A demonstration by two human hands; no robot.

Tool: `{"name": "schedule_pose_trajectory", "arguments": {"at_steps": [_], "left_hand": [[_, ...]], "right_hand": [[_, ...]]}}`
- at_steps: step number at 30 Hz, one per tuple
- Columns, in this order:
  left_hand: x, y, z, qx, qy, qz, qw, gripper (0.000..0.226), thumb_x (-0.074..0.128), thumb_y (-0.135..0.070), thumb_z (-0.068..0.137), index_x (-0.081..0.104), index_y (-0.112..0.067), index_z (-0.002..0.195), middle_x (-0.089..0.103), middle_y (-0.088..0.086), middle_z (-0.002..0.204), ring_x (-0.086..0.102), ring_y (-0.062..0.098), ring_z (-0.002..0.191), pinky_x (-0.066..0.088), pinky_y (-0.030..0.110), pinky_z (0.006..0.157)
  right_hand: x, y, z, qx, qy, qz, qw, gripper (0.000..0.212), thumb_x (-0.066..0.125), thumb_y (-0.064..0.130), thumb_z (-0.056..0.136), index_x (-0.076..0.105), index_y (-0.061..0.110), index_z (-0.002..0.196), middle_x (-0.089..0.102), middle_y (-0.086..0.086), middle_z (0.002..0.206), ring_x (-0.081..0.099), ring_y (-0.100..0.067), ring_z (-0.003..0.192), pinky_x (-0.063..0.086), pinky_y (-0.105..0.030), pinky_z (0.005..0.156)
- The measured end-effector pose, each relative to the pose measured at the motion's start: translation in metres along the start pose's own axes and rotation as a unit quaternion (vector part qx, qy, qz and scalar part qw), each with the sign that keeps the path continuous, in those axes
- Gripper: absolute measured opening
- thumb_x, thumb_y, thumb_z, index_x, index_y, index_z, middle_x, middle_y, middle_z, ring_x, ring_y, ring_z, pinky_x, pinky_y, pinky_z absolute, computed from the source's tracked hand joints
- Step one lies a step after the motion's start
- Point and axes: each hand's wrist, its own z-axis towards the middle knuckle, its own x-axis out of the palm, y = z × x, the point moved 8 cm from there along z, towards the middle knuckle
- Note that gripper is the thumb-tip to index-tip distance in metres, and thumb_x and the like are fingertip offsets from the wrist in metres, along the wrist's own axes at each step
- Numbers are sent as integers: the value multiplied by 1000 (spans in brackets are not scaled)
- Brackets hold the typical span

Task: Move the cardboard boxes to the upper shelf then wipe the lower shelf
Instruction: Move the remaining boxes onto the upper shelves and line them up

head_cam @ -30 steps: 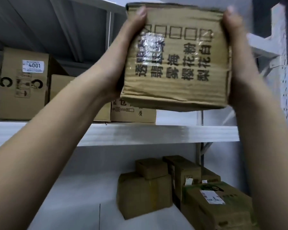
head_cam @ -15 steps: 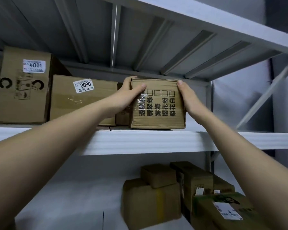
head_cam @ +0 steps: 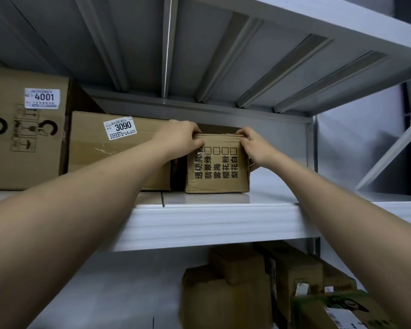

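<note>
A small cardboard box (head_cam: 217, 170) printed with black characters stands on the upper shelf (head_cam: 211, 224), just right of the box labelled 3090 (head_cam: 109, 148). My left hand (head_cam: 179, 138) grips its top left corner, fingers curled over the top edge. My right hand (head_cam: 253, 148) grips its top right corner and right side. On the lower shelf (head_cam: 119, 293) sit several more cardboard boxes (head_cam: 226, 302), some stacked, one with a green print (head_cam: 337, 309) at the lower right.
A tall box labelled 4001 (head_cam: 24, 129) stands at the left of the upper shelf. Another box (head_cam: 220, 128) shows behind the small one. A grey metal upright (head_cam: 311, 143) and a diagonal brace (head_cam: 389, 148) bound the shelf on the right. A ribbed shelf underside hangs overhead.
The small box went from held up in the air onto the upper shelf, then slid further back. Both hands stay on its top corners.
</note>
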Motion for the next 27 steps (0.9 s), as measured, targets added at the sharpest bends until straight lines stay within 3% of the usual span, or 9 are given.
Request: {"name": "schedule_pose_trajectory", "arguments": {"at_steps": [3, 6, 9, 13, 19, 23, 27], "left_hand": [[7, 5, 5, 28, 39, 103, 994, 42, 39, -48, 95, 52, -29, 131, 61, 5, 122, 44, 27, 121, 29, 42, 98], [9, 5, 6, 55, 35, 176, 982, 41, 32, -46, 97, 54, -28, 127, 63, 3, 115, 42, 24, 122, 20, 44, 103], [13, 1, 4, 67, 31, 241, 968, 42, 28, -42, 96, 58, -24, 120, 66, 0, 106, 39, 23, 124, 9, 47, 111], [20, 9, 3, 55, 60, 248, 965, 41, 27, -36, 98, 47, -21, 130, 61, 4, 121, 29, 26, 136, -9, 54, 113], [19, 13, 3, 24, 70, 218, 973, 46, 35, -43, 94, 44, -23, 135, 49, 4, 137, 20, 30, 141, -6, 62, 111], [18, 15, 3, 14, 77, 206, 975, 52, 39, -46, 91, 39, -25, 139, 45, 5, 140, 25, 34, 136, 4, 65, 111], [14, 15, 3, 16, 62, 191, 979, 54, 42, -48, 90, 38, -23, 138, 44, 8, 140, 29, 33, 134, 14, 61, 110]], "right_hand": [[6, 0, 10, 10, 1, -45, 999, 30, 25, 26, 100, 37, 26, 128, 56, -9, 117, 61, -30, 93, 60, -43, 59], [16, 3, 18, 39, 27, -99, 994, 41, 34, 32, 97, 27, 25, 137, 54, -12, 114, 63, -33, 80, 59, -38, 48], [29, 7, 23, 58, 46, -121, 990, 53, 40, 31, 94, 17, 25, 142, 52, -14, 110, 63, -37, 81, 60, -43, 54], [44, 3, 24, 42, 71, -83, 993, 67, 48, 24, 94, 8, 25, 148, 50, -14, 118, 61, -37, 95, 60, -46, 65], [45, -1, 18, 17, 86, -36, 996, 87, 55, 11, 91, -6, 26, 151, 49, -9, 120, 58, -32, 107, 56, -49, 83], [42, -1, 16, 7, 83, -17, 996, 72, 55, 10, 89, 12, 26, 145, 48, -11, 125, 58, -32, 108, 57, -51, 79], [41, -1, 17, 0, 80, -3, 997, 66, 52, 8, 90, 15, 23, 143, 48, -13, 128, 57, -33, 110, 56, -52, 81]]}}
